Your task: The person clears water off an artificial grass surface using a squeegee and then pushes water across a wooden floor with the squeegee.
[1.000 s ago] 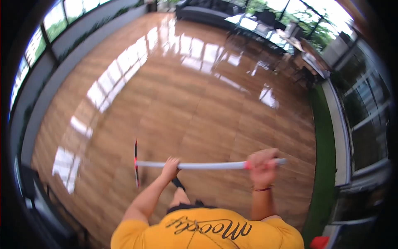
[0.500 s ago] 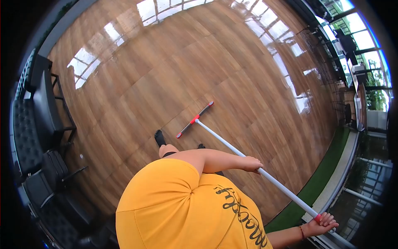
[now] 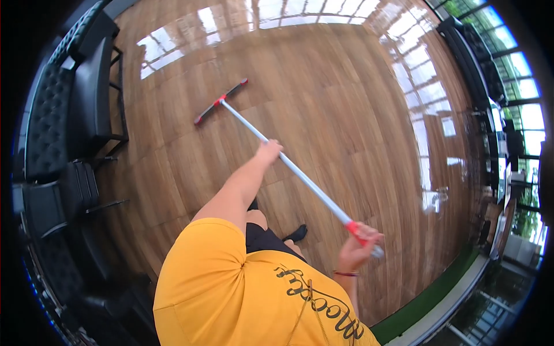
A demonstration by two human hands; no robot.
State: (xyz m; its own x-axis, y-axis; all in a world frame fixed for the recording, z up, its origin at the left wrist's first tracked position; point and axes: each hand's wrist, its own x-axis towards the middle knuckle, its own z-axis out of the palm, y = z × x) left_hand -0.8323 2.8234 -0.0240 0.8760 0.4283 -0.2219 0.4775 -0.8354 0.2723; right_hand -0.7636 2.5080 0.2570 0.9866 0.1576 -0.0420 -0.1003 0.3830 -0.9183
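I hold a floor squeegee by its long pale pole [image 3: 314,189]. Its dark head with red ends [image 3: 221,101] rests against the wood-look floor [image 3: 323,98], ahead and to the left. My left hand [image 3: 270,151] is closed around the pole not far behind the head, with that arm stretched forward. Closed on the red grip close to the pole's upper end is my right hand [image 3: 359,247], somewhat blurred. A grey tip of the pole sticks out past it. One black-socked foot [image 3: 296,233] shows below the pole.
At the left stand a black tufted sofa [image 3: 51,124], a dark bench or table [image 3: 95,95] and a black chair [image 3: 81,187]. A green strip [image 3: 412,314] edges the floor at lower right. Window light reflects off the glossy floor. Furniture lines the windows on the right.
The squeegee head has moved forward and left over the floor. Both hands have gone forward with the pole, still gripping it. The view has shifted, and the other foot now shows.
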